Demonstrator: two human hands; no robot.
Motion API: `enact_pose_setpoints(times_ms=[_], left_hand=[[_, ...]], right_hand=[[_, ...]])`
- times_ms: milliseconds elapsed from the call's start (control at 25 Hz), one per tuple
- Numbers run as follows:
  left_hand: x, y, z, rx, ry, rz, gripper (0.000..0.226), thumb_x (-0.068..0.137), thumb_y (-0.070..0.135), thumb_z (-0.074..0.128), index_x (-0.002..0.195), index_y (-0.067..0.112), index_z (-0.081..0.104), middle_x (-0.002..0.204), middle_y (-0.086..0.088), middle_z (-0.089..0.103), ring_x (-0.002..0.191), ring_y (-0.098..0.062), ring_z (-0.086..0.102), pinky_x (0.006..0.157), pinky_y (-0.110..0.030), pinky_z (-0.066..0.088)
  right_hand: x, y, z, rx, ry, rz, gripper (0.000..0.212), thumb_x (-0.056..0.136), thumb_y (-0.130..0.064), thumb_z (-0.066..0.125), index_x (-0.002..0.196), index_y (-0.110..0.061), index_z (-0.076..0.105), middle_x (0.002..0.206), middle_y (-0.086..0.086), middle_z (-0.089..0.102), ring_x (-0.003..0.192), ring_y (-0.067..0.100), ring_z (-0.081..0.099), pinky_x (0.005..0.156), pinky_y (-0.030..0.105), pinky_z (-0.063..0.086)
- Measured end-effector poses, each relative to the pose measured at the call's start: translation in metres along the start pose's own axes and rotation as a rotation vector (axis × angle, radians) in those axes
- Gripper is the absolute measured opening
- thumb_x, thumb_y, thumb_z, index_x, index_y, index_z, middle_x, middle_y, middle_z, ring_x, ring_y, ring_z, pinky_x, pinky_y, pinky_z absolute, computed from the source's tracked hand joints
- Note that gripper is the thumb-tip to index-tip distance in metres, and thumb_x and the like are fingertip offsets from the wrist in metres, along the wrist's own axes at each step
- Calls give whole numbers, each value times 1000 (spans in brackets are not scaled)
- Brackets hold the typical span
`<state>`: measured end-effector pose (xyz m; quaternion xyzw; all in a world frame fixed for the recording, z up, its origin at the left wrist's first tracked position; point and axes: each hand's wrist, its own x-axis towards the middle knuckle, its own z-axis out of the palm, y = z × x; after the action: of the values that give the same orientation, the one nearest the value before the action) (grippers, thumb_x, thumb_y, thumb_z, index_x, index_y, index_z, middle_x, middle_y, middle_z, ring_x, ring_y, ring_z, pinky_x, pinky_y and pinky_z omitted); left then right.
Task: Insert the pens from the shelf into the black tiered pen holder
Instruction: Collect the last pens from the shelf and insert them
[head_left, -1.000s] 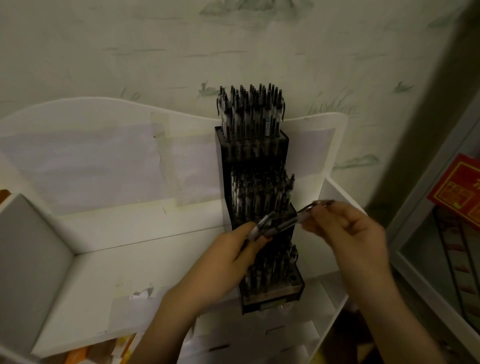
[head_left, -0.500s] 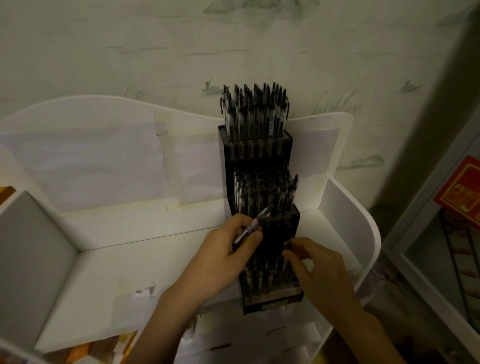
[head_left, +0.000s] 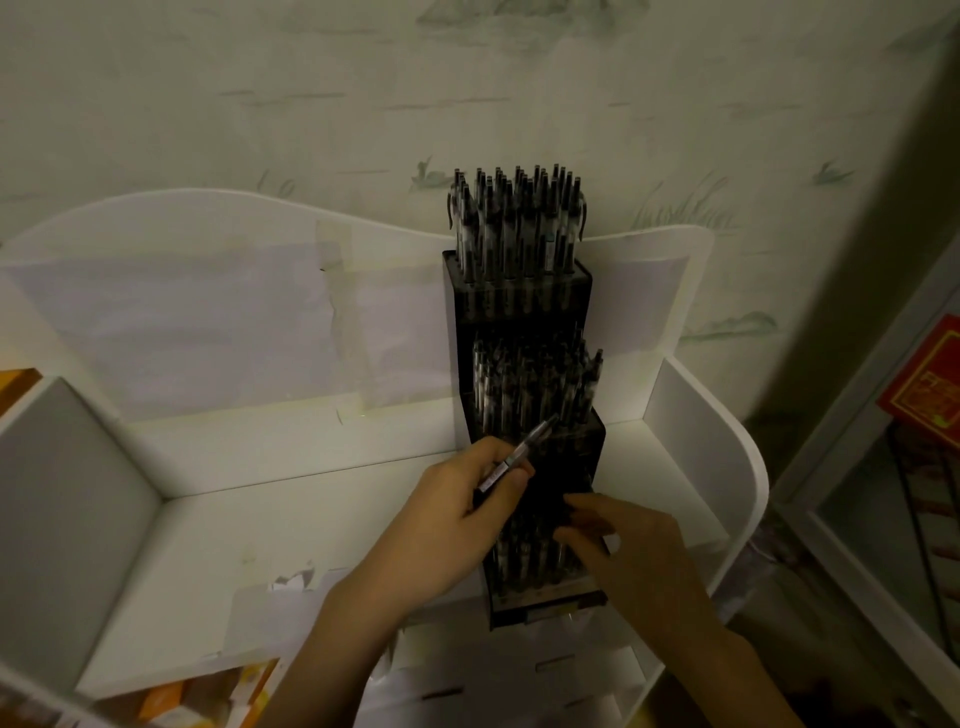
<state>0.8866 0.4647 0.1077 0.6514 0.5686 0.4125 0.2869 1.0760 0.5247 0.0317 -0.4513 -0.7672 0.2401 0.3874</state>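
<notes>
Shelf around pen holder.

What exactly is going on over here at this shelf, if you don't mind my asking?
A person is filling a black tiered pen holder that stands on a white shelf. The left hand holds one pen, tilted, beside the holder's middle tier. The right hand is down at the lowest tier, fingers among the pens there; the view is too dim to tell whether it holds one. The upper two tiers look packed with pens.
</notes>
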Motion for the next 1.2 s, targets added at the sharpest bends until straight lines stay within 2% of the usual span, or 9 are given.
enact_pose_setpoints(times_ms=[160,360,520,560,640,760,880,1040,1200], left_hand=[[1,2,8,13,-57,12,15,100,27,48,96,29,62,67,15,54,59,0,48,55,-12,36],[4,10,20,-8,-132,67,16,101,26,45,96,27,60,71,9,55,63,-1,50,58,-16,38],[7,13,23,66,-138,52,15,100,31,47,106,32,61,70,14,57,60,0,52,55,-17,40],[8,13,22,102,-119,44,18,99,33,49,113,34,60,72,17,58,64,1,54,58,-15,40],[7,11,19,238,-64,50,29,97,39,50,126,39,52,94,23,60,86,6,56,71,-14,44],[7,9,15,552,30,140,46,94,48,49,139,39,39,126,21,51,113,2,47,94,-22,44],[7,8,15,684,74,203,57,92,51,49,145,34,34,136,16,46,122,-5,44,101,-25,38],[6,5,16,729,68,205,64,91,55,47,148,36,26,146,16,36,132,-5,35,106,-23,28],[6,4,14,739,88,201,64,91,56,47,149,37,25,148,17,34,135,-5,32,109,-24,26]], right_hand=[[7,-37,-26,188,77,-19,27,78,-37,67,103,-28,70,79,-16,70,82,-3,63,72,4,46],[14,-58,-38,492,1,115,15,87,-14,65,93,-26,73,85,-14,74,82,3,69,73,15,53],[18,-61,-58,626,170,178,8,87,-9,64,90,-12,72,79,1,76,76,14,73,69,19,56],[18,-60,-65,622,234,172,7,87,-10,65,90,-10,71,77,2,75,74,15,73,68,19,56],[16,-59,-76,542,318,119,5,84,-14,68,88,-13,70,76,0,75,72,12,72,70,17,56],[8,-48,-77,200,296,3,5,82,-25,68,86,-24,69,76,-10,72,75,0,68,75,6,49],[2,-31,-60,21,168,17,8,84,-25,67,86,-33,65,77,-23,66,81,-10,62,72,-4,40],[-2,-10,-31,9,132,-22,14,83,-11,72,88,-24,69,74,-27,61,79,-15,60,66,-3,41],[-4,8,-14,4,99,-43,13,83,-12,73,87,-24,69,75,-26,61,79,-13,61,66,0,45]])
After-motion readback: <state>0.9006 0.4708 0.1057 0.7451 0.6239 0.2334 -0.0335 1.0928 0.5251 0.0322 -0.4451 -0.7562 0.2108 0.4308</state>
